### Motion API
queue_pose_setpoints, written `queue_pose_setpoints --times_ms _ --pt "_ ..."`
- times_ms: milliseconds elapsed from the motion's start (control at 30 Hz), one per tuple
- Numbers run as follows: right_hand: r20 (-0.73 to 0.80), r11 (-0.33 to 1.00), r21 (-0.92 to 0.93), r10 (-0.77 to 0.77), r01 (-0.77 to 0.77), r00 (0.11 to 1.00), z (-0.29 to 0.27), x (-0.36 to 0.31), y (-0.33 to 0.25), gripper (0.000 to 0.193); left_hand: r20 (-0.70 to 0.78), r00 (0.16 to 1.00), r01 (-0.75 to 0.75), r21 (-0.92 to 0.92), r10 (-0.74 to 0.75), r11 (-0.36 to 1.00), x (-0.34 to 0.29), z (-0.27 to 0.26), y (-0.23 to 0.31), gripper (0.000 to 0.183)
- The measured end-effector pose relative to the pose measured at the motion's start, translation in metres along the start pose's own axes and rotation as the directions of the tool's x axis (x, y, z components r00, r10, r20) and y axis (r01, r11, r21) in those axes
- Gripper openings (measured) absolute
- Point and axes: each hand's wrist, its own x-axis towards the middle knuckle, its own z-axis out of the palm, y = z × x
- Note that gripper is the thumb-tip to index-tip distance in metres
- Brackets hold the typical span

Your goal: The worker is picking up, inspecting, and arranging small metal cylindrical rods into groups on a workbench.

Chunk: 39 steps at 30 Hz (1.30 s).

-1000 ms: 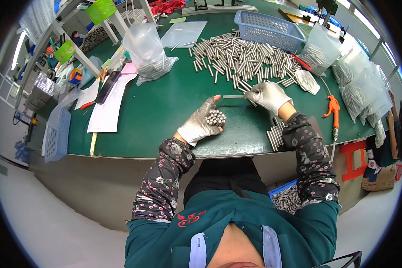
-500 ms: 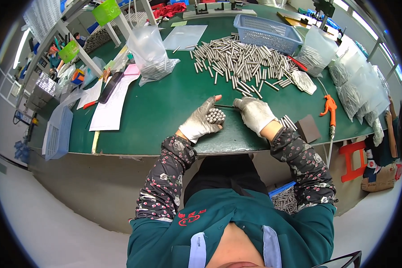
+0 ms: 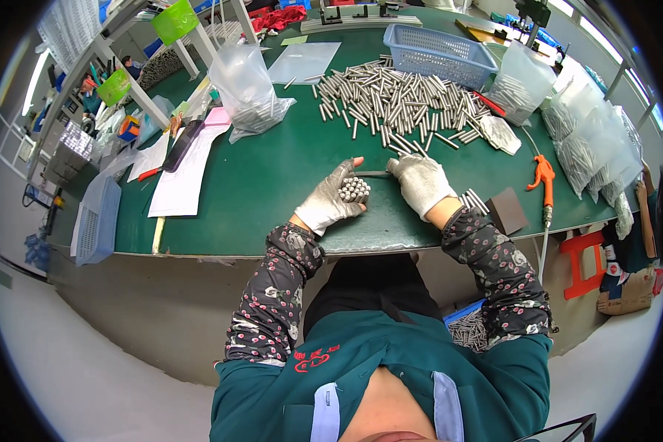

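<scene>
My left hand, in a pale work glove with bare fingertips showing, is wrapped round a bundle of short metal pins, their round ends facing up. From beside that bundle a thin dark strip runs across to my right hand, which is closed on its other end; I cannot tell what the strip is made of. My right hand wears a whitish glove too. Beyond both hands lies a big loose heap of the same pins on the green table.
A few pins lie by my right wrist, next to a brown block. An orange air gun and bags of pins are at the right. Behind the heap stands a blue basket; a filled bag and papers are left.
Hardly anything differs. My right hand has shifted slightly, and the strip between the hands looks wider and lighter. My left hand keeps its hold on the pins.
</scene>
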Motion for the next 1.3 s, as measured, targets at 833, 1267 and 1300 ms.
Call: queue_pose_setpoints --times_ms 833,1267,1300 --pt "-0.265 0.841 -0.093 0.496 -0.534 0.827 -0.048 -0.14 0.093 0.05 -0.105 0.995 -0.02 -0.198 0.0 0.98 -0.005 0.004 -0.007 0.054" --pt "0.047 0.818 -0.01 0.575 -0.576 0.816 -0.042 -0.145 0.1 0.066 -0.095 0.993 0.057 -0.162 -0.073 0.985 -0.002 0.001 -0.006 0.06" --pt "-0.076 0.825 0.12 0.562 -0.552 0.823 -0.031 -0.151 0.114 0.063 -0.093 0.993 0.054 -0.164 -0.069 0.985 -0.002 0.001 -0.006 0.06"
